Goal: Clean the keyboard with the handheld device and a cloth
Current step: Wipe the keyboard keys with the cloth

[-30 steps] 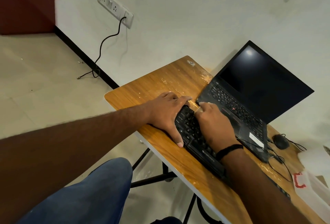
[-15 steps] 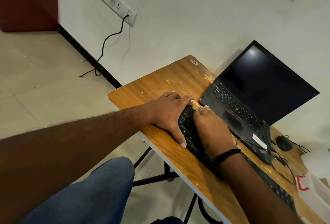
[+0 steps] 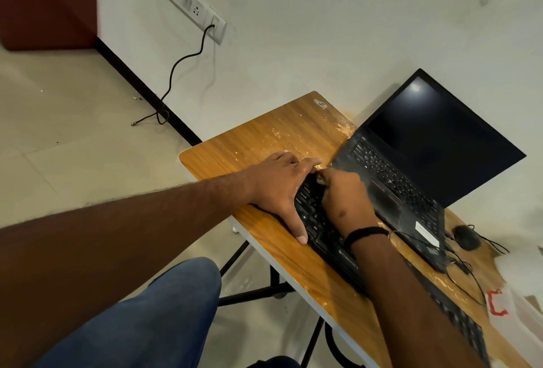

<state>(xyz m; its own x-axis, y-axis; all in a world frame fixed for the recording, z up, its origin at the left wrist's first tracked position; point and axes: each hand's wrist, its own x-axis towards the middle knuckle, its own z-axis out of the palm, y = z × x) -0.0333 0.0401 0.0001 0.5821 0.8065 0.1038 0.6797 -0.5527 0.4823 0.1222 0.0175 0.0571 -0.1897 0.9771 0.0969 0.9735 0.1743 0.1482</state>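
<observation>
A black keyboard lies along the front edge of a wooden table. My left hand rests flat over its left end, fingers straight and thumb along the front edge. My right hand sits on the keys just beside it, fingers curled down. A small pale wad, seemingly a cloth, shows under its fingertips. My forearm hides the middle of the keyboard. No handheld device is in view.
An open black laptop stands right behind the keyboard, by the wall. A black mouse with loose cables lies to its right, and a white container at the far right. My knee is under the table's front edge.
My right hand has slid left along the keyboard until its fingertips meet my left hand. The left hand has stayed in place. The view has shifted slightly.
</observation>
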